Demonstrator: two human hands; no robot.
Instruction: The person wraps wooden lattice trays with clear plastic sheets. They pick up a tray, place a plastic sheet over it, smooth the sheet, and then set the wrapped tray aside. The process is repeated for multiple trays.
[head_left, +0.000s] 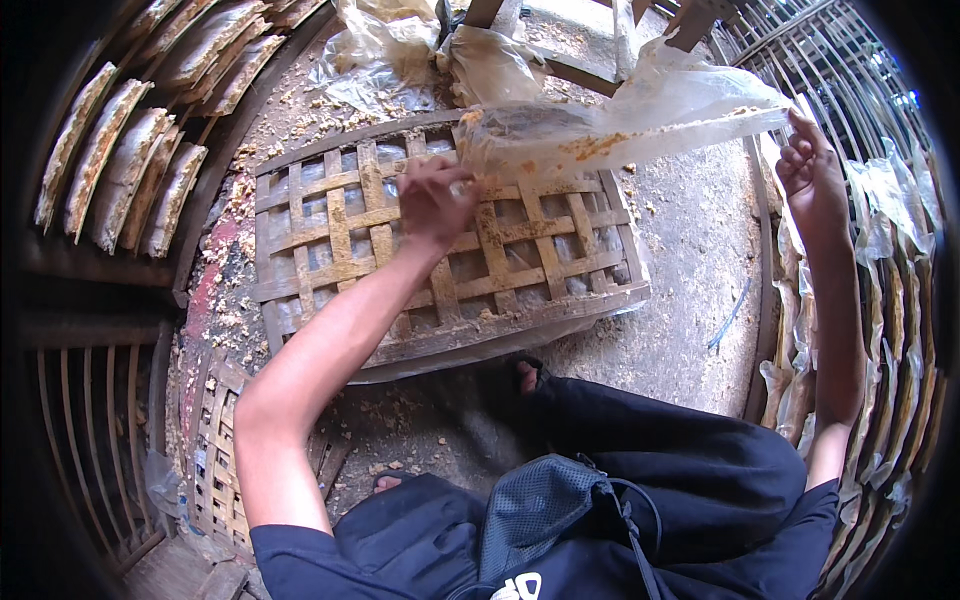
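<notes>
A clear plastic sheet with orange-brown crumbs stuck to it is stretched above the far side of a woven bamboo rack in a wooden frame. My right hand, raised at the right, pinches the sheet's right corner between thumb and fingers. At the sheet's left end is my left hand, over the middle of the lattice. It is blurred, and I cannot tell whether its fingertips grip the plastic or only touch it. More plastic shows through the lattice gaps and under the rack's near edge.
Shelving on the left holds several crusted slabs. Plastic-wrapped slabs line a slatted rack on the right. Crumpled plastic lies beyond the bamboo rack. Crumbs litter the concrete floor, where a blue strip lies. Another woven rack leans at lower left.
</notes>
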